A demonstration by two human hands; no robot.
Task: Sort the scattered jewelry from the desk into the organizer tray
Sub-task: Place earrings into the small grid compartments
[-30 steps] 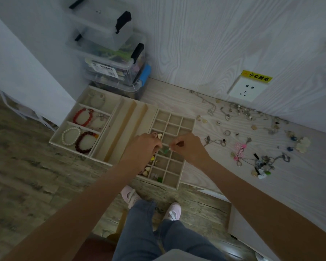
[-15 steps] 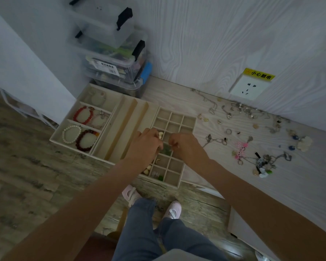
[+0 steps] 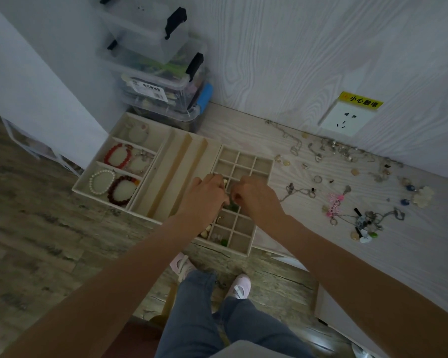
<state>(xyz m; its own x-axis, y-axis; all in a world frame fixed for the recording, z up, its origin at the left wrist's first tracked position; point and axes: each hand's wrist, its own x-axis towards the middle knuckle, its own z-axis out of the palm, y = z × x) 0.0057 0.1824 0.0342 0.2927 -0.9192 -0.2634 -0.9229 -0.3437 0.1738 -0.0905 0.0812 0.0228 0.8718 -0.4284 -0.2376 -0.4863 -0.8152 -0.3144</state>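
The organizer tray [image 3: 166, 171], a cream box split into wide bays, long channels and a grid of small square cells, sits at the desk's [image 3: 373, 254] left front corner, its near side overhanging the front edge. Behind it, in the back left corner, stand stacked clear storage boxes [image 3: 155, 73] with black latches; the middle one carries a white label whose print is too small to read. On the wood-grain wall above the desk's back edge, a white socket [image 3: 343, 120] is topped by a yellow sticker [image 3: 362, 101] with red Chinese characters reading "小心触电". Scattered jewelry [image 3: 347, 200] — chains, rings, pale shell-like pieces, blue beads, a pink charm — spreads across the desk to the right of the tray, from the back edge toward the middle. In the tray's left bays lie a red bead bracelet [image 3: 117, 156], a white pearl bracelet [image 3: 102, 182] and a dark red bracelet [image 3: 122, 189]. The person's left hand [image 3: 204, 195] and right hand [image 3: 256, 195] meet over the grid's middle cells, fingers curled inward toward each other above a small green piece [image 3: 233, 208]; whether either hand pinches anything cannot be told, as the fingertips are hidden. Tiny pale and green items rest in the grid's nearest cells.
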